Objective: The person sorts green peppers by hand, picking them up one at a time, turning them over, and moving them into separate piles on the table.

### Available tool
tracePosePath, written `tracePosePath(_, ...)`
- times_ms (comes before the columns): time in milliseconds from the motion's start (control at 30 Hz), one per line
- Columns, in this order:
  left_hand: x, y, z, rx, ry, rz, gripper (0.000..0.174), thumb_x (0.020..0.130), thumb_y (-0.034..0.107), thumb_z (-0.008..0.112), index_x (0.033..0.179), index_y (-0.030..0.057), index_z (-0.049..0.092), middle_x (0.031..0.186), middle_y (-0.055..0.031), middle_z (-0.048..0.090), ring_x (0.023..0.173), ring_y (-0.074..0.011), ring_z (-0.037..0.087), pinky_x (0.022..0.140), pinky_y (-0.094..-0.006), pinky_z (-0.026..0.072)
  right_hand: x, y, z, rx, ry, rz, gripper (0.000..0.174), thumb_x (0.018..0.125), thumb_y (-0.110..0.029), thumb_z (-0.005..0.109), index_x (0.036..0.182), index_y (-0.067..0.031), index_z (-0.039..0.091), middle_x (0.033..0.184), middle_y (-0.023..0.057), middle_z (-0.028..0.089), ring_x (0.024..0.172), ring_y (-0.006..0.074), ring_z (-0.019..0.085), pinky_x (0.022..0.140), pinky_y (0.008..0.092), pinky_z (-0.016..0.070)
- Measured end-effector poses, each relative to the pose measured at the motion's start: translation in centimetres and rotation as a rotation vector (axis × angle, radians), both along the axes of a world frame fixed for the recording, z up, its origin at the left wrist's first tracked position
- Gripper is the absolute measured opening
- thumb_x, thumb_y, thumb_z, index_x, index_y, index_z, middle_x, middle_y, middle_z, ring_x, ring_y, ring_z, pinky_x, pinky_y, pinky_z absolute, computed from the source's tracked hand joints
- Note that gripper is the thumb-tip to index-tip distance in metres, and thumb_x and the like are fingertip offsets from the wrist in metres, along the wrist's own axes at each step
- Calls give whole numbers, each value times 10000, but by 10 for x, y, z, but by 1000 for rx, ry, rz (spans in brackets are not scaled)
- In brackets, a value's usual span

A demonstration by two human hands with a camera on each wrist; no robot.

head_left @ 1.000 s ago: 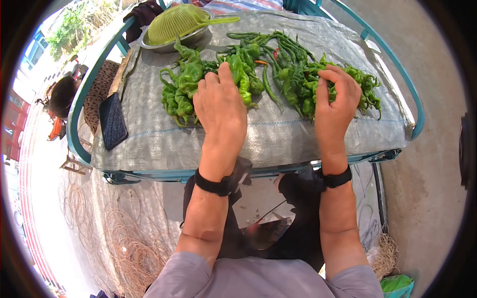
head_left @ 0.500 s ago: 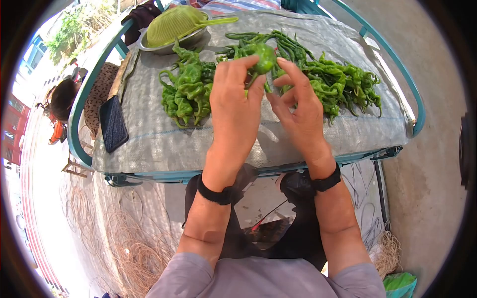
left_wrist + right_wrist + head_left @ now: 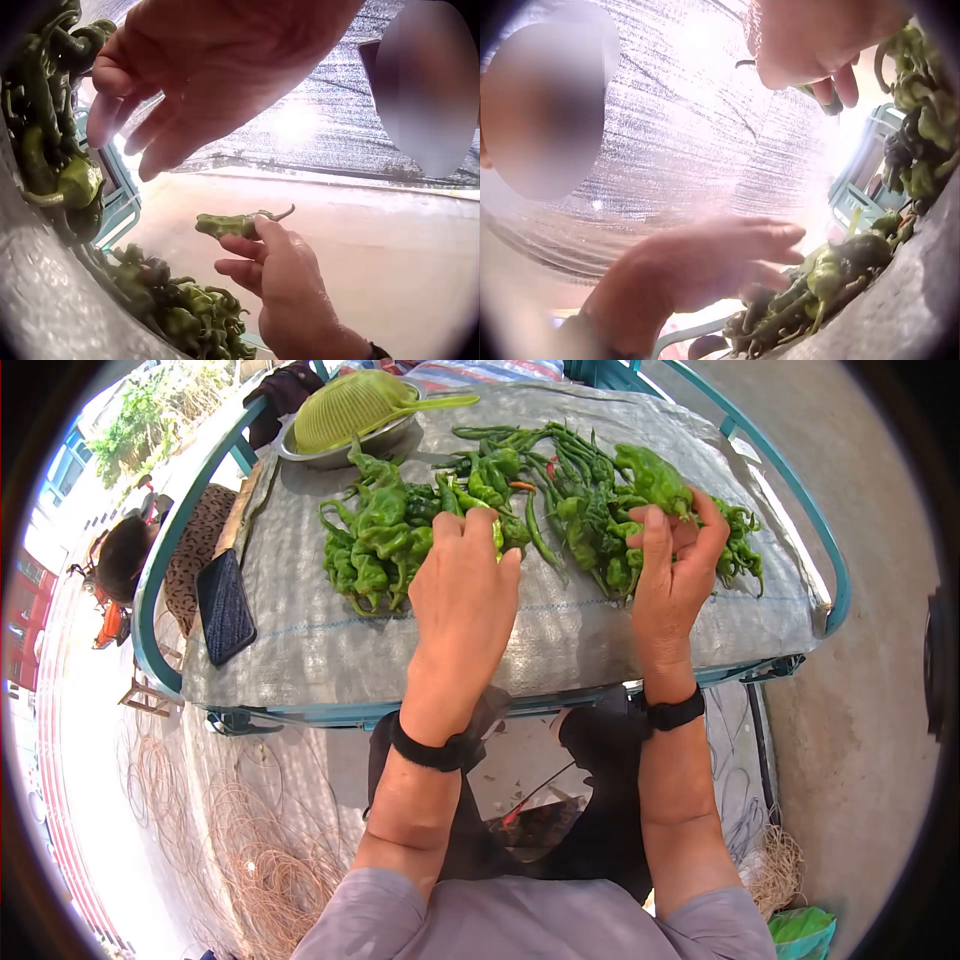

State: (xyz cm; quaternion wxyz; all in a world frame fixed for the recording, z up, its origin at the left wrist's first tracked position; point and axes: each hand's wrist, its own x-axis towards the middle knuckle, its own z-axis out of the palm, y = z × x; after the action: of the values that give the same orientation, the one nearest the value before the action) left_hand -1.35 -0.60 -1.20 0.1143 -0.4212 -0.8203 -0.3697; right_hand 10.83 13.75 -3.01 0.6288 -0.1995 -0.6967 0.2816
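My right hand (image 3: pixel 676 580) pinches a wrinkled green pepper (image 3: pixel 652 478) near its stem, between thumb and fingers. This pepper is held up above the right heap of green peppers (image 3: pixel 746 552). Near the middle heap of peppers (image 3: pixel 492 478) is my left hand (image 3: pixel 464 595), its fingers loosely bent and nothing in them. In the left wrist view its fingertips hang beside a smooth green pepper (image 3: pixel 79 182). Another heap of crinkled peppers (image 3: pixel 376 545) lies to the left of that hand. Long thin peppers (image 3: pixel 578 458) lie behind, with a few red ones among them.
A yellow-green strainer (image 3: pixel 350 412) sits over a metal bowl (image 3: pixel 330 458) at the back left. A dark phone (image 3: pixel 226 608) lies at the left of the sheet-covered cart bed (image 3: pixel 330 665). Blue metal rails (image 3: pixel 800 490) border the sides. Another person (image 3: pixel 130 545) is beyond the left rail.
Half a second ago my hands were together at the middle with a green pepper. Since then the right hand has carried the pepper right, and the left hand has drawn back to the middle heap.
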Motion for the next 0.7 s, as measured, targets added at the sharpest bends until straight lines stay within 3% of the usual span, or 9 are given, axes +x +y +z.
tracePosePath(33,0,-1,-2,-27,-9,-7,414,834,133,749,1218,46,619,1092,-151,605,877,-344,669,748,-416,538,3,6,-1,-16,-11,-39,399,979,-201,660,1323,-80,497,937,47,687,792,133,648,813,316,504)
tracePosePath(133,0,0,-5,-91,-25,-12,431,821,133,761,1215,45,613,1127,-167,569,909,-383,660,764,-458,539,13,20,4,174,-219,-219,379,966,-201,671,1306,-104,536,926,37,683,824,159,635,959,387,425)
tracePosePath(233,1,4,-6,-120,-34,10,458,808,140,777,1221,44,606,1139,-180,556,915,-387,664,765,-466,539,18,19,6,188,-434,-299,373,921,-149,680,1281,-154,583,1005,36,675,938,201,619,1045,444,331)
tracePosePath(333,0,6,-6,-159,-54,15,489,799,146,788,1236,46,591,1124,-189,550,924,-397,663,757,-469,539,18,19,1,294,-591,-466,358,871,-89,665,1215,-187,643,1113,54,649,1068,249,581,1048,471,330)
tracePosePath(433,0,7,-6,-188,-49,13,524,793,160,797,1253,49,573,1121,-195,549,927,-405,662,756,-469,538,18,22,-4,324,-592,-518,317,836,-49,647,1121,-180,692,1182,63,621,1144,282,541,1053,471,328)
tracePosePath(500,-1,9,-12,-175,-30,5,545,791,165,799,1267,53,558,1136,-201,551,929,-409,661,759,-466,538,17,21,-3,324,-498,-495,256,844,-53,641,1062,-167,711,1186,70,621,1143,291,540,1050,463,332)
tracePosePath(700,-5,15,-16,12,-77,53,572,822,170,711,1308,-34,490,950,-233,623,910,-425,660,792,-448,542,11,8,7,343,-309,-407,220,827,-16,645,980,-152,727,1174,45,649,1099,274,560,1000,423,376)
